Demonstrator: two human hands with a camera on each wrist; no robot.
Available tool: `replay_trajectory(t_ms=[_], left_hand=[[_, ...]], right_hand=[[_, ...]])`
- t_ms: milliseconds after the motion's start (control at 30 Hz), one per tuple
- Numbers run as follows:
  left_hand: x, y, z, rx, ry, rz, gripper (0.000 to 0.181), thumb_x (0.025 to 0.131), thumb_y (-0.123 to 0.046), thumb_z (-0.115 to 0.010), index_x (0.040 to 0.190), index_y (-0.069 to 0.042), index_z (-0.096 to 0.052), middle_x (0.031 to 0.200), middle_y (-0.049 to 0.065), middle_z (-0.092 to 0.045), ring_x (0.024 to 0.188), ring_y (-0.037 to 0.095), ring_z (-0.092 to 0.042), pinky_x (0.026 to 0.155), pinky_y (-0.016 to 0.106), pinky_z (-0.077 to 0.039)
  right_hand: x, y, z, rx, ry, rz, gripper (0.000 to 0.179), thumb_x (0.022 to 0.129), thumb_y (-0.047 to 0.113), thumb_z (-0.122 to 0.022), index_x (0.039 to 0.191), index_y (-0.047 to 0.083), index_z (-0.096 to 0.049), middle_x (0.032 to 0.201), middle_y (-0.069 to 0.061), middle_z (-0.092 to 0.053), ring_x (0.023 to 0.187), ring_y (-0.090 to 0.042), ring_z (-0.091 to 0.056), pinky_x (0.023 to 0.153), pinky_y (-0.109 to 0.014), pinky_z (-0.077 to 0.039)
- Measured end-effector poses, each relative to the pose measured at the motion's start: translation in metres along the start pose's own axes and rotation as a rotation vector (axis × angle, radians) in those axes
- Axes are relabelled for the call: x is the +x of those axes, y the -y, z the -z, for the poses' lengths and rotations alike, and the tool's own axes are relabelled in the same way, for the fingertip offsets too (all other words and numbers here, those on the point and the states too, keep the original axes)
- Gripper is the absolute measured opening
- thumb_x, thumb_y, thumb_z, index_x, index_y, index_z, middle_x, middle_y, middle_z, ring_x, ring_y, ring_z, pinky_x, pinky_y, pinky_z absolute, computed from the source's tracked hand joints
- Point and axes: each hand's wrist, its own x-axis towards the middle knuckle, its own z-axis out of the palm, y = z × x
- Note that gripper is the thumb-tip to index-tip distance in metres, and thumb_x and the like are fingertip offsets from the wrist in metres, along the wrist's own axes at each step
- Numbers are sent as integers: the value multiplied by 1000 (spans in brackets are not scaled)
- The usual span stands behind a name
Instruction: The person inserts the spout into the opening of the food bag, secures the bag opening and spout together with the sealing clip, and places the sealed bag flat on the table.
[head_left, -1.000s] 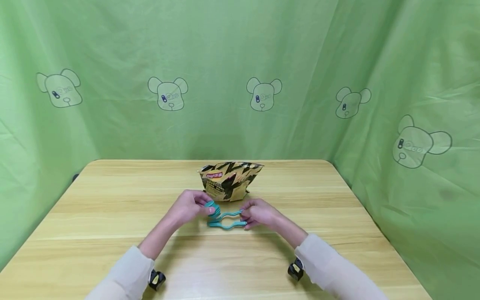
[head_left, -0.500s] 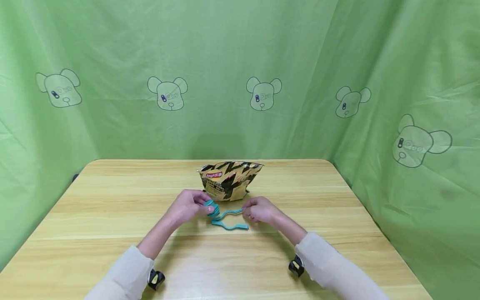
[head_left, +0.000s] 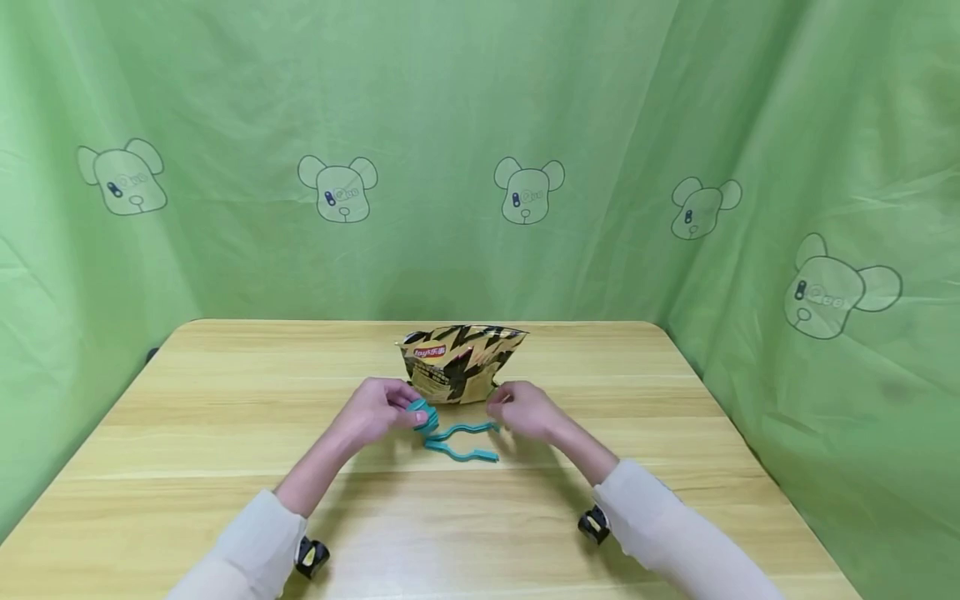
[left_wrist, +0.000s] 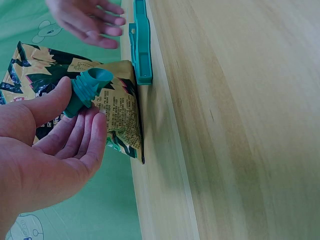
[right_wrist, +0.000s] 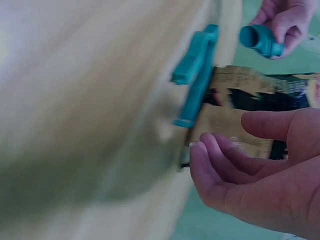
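Observation:
My left hand (head_left: pixel 378 412) pinches a teal threaded spout (left_wrist: pixel 86 90) between thumb and fingers; its round mouth shows in both wrist views. A teal bag clip (head_left: pixel 461 454) with two wavy arms lies spread on the table, just right of the spout. Whether clip and spout are joined, I cannot tell. My right hand (head_left: pixel 522 410) hovers by the free ends of the clip arms, holding nothing. In the right wrist view its fingers (right_wrist: pixel 220 175) are loosely bent, thumb apart. Behind both hands stands a gold and black chip bag (head_left: pixel 457 367).
The wooden table (head_left: pixel 225 433) reaches back to a green curtain (head_left: pixel 435 250) printed with bear heads. Black devices (head_left: pixel 311 557) sit under both wrists.
My right hand has let go of the clip's arms and moved slightly up, towards the bag. The clip now lies loose at that end. My left hand keeps its pinch on the spout.

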Motion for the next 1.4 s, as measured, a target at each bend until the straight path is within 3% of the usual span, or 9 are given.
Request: replay_trajectory(t_ms=[133,433,600,833,1067,1400], left_hand=[[1,0,0,5,1,-8,20,83,-16,-84,100,-11,-75,95,4,-69,90,19,-63,82,34,-53],[1,0,2,0,2,5,22,83,-16,-84,103,-10,-75,97,4,-69,91,19,-63,83,34,-53],[1,0,2,-8,5,13,22,83,-15,-84,102,-10,-75,97,5,-70,91,20,-63,83,34,-53],[2,-2,0,-14,8,9,21,83,-15,-84,101,-10,-75,96,4,-70,90,19,-63,82,34,-53],[2,0,-1,-13,4,-3,20,83,-15,-84,100,-10,-74,95,5,-70,89,19,-63,82,34,-53],[2,-2,-1,-2,4,-7,21,83,-16,-84,102,-10,-75,95,5,-70,90,20,-64,83,35,-54]], right_hand=[[-3,18,14,-72,-35,54,31,97,26,-64,117,3,-68,113,-12,-71,101,-28,-67,87,-43,-57],[-13,61,49,-164,-24,172,25,99,28,-65,111,7,-73,105,-6,-73,97,-22,-67,87,-40,-56],[-20,84,60,-138,-40,240,23,99,27,-65,110,8,-73,102,-4,-74,95,-19,-68,83,-38,-56],[-23,106,66,-39,-128,288,26,95,24,-69,116,9,-72,101,-5,-76,91,-19,-70,78,-34,-58],[-18,118,65,31,-219,322,29,96,24,-67,122,13,-71,106,-3,-75,97,-19,-69,86,-38,-56],[-6,119,54,141,-263,343,29,93,23,-72,120,14,-71,104,-2,-74,98,-18,-69,89,-37,-56]])
